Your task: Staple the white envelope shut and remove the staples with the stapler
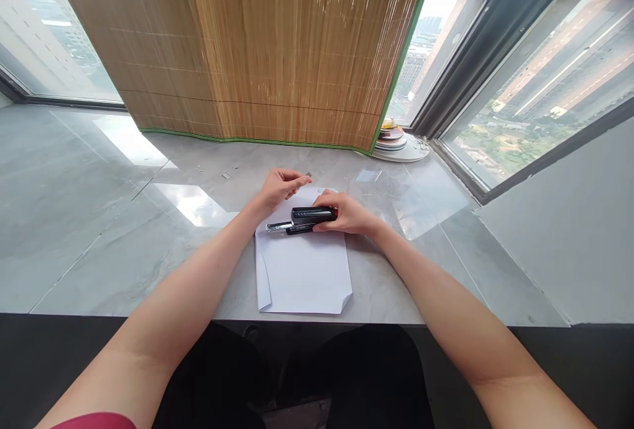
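Note:
A black stapler [306,218] lies across the top of a small stack of white paper [302,270] on a grey marble sill. Its top is swung open and the metal staple rail sticks out to the left. My right hand [347,212] is wrapped around the stapler's right end. My left hand [280,186] hovers just above and left of the stapler, with thumb and fingers pinched together on something too small to make out. The paper's lower corners curl up.
A bamboo blind [277,46] with green trim hangs behind the sill. A stack of plates [393,140] stands at the back right by the window frame. Small metal bits [226,175] lie on the marble sill [99,218], left of my hands. The sill's front edge runs just below the paper.

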A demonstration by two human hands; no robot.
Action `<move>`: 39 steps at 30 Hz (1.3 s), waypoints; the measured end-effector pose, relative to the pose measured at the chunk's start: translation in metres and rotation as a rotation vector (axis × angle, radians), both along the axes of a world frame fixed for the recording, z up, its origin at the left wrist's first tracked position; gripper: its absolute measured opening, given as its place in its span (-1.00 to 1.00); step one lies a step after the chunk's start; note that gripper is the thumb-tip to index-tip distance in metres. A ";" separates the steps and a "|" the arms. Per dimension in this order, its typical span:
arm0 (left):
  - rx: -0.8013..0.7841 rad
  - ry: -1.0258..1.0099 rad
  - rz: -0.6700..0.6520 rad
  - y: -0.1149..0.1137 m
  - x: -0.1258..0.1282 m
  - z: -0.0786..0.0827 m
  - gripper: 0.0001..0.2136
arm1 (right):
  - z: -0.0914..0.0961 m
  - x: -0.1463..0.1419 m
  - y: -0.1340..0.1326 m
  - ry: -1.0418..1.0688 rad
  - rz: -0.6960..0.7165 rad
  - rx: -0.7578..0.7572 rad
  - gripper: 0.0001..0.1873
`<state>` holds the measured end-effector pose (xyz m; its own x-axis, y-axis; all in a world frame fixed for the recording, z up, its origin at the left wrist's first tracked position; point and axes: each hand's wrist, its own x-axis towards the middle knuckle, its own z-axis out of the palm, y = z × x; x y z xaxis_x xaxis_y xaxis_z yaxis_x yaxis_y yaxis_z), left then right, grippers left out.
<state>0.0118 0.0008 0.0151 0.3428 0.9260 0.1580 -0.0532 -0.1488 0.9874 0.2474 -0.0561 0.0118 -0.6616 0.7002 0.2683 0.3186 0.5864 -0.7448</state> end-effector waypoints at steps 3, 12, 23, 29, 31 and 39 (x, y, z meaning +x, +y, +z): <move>0.017 -0.002 -0.027 -0.003 -0.001 0.004 -0.64 | -0.001 0.000 0.001 0.087 -0.070 0.012 -0.46; 0.067 0.110 -0.167 -0.011 -0.005 0.009 -0.63 | 0.007 0.000 -0.005 0.318 -0.118 0.044 -0.45; 0.088 0.134 -0.171 -0.009 -0.004 0.005 -0.59 | 0.011 0.000 -0.006 0.300 -0.156 -0.011 -0.49; 0.100 0.096 -0.168 -0.006 -0.004 0.000 -0.50 | 0.011 0.000 -0.006 0.335 -0.218 -0.077 -0.43; 0.106 0.026 -0.136 -0.002 -0.004 -0.003 -0.44 | 0.008 0.005 0.000 0.377 -0.269 -0.079 -0.42; 0.161 0.240 0.552 0.012 -0.021 -0.002 -0.55 | -0.016 0.084 0.047 0.231 -0.968 -0.022 -0.17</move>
